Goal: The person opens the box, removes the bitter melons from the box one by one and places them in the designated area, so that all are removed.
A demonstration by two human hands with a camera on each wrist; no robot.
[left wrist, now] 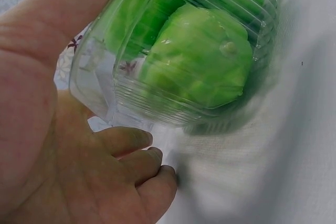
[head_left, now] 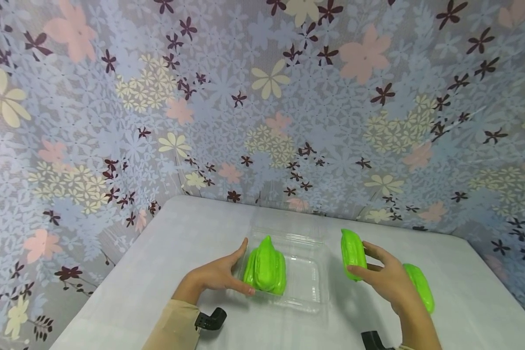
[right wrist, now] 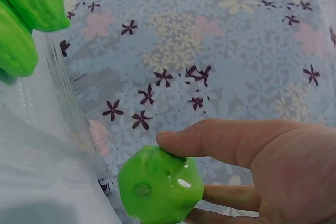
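A clear plastic container (head_left: 304,279) sits on the white table, with several glossy, ribbed green bitter gourds (head_left: 267,267) piled in its left side, one on top with its pointed tip to the back. My left hand (head_left: 220,272) grips the container's left end, thumb at the front corner and fingers toward the back. In the left wrist view, the gourds (left wrist: 199,59) show through the clear wall. To the right of the container, my right hand (head_left: 387,274) pinches another bitter gourd (head_left: 352,255) between thumb and fingers, pointed end up; its blunt stem end (right wrist: 157,187) faces the right wrist camera.
One more green gourd (head_left: 420,288) lies on the table beyond the right forearm, partly hidden by it. The white tabletop (head_left: 192,228) runs back to a wall with flowered paper (head_left: 227,121). Black wrist-camera mounts (head_left: 212,319) stick out near both wrists.
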